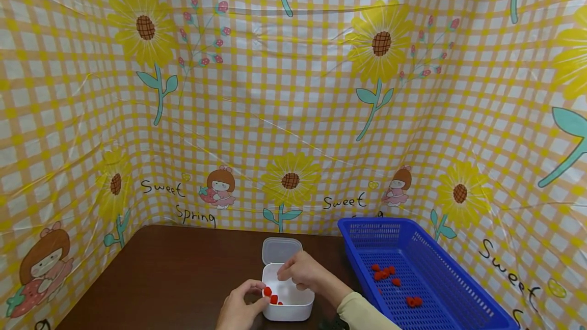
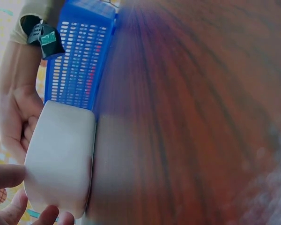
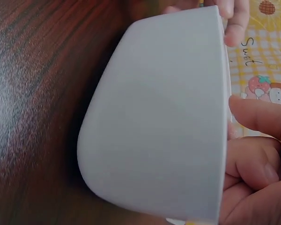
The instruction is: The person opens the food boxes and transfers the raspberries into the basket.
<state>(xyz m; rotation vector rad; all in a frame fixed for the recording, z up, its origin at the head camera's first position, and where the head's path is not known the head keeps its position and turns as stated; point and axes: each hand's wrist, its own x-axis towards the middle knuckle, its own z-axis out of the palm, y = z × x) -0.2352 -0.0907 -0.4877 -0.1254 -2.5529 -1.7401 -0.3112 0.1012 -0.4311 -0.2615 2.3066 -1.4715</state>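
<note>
A small white box (image 1: 288,312) stands on the table, its translucent lid (image 1: 282,251) folded back at the far side. Several small red berry-like pieces (image 1: 273,299) lie inside along its left wall. My left hand (image 1: 243,305) grips the box by its left side, near these pieces. In the left wrist view the thumb (image 2: 10,176) is at the box's rim and fingertips (image 2: 48,215) show at its near end. My right hand (image 1: 303,272) reaches over the box from the right, fingers bent down into it. Whether those fingertips pinch anything is hidden.
To the right stands a long blue plastic basket (image 1: 458,284) with slotted walls and several red pieces (image 1: 382,273) on its floor. Dark brown wooden table (image 1: 183,274) extends left of the box. A checked, sunflower-printed cloth (image 1: 293,116) encloses the back and sides.
</note>
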